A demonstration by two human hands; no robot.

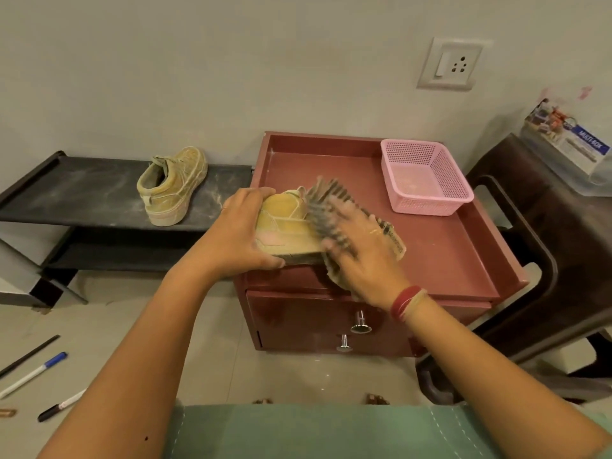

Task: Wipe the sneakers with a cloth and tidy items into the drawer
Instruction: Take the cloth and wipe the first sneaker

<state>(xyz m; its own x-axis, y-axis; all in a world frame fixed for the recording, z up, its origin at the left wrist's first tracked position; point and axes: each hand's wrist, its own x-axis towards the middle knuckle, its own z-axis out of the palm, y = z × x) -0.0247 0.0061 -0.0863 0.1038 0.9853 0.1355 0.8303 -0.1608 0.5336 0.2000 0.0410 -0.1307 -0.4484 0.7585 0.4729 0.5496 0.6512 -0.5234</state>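
A dusty tan sneaker (pixel 284 223) lies tilted at the front left of the maroon cabinet's tray top (pixel 440 246). My left hand (pixel 241 233) grips its heel end, thumb under the sole. My right hand (pixel 361 256) presses a striped cloth (pixel 331 200) against the shoe's front; hand and cloth are motion-blurred. The second dusty sneaker (pixel 172 185) stands on the black shoe rack (pixel 82 193) to the left. Below the tray are two drawer knobs (pixel 361 326), and both drawer fronts look closed.
An empty pink mesh basket (pixel 424 177) sits at the tray's back right. Pens (pixel 33 372) and a marker (pixel 59 407) lie on the floor at lower left. A dark plastic chair (pixel 546 246) with a box on it stands right of the cabinet.
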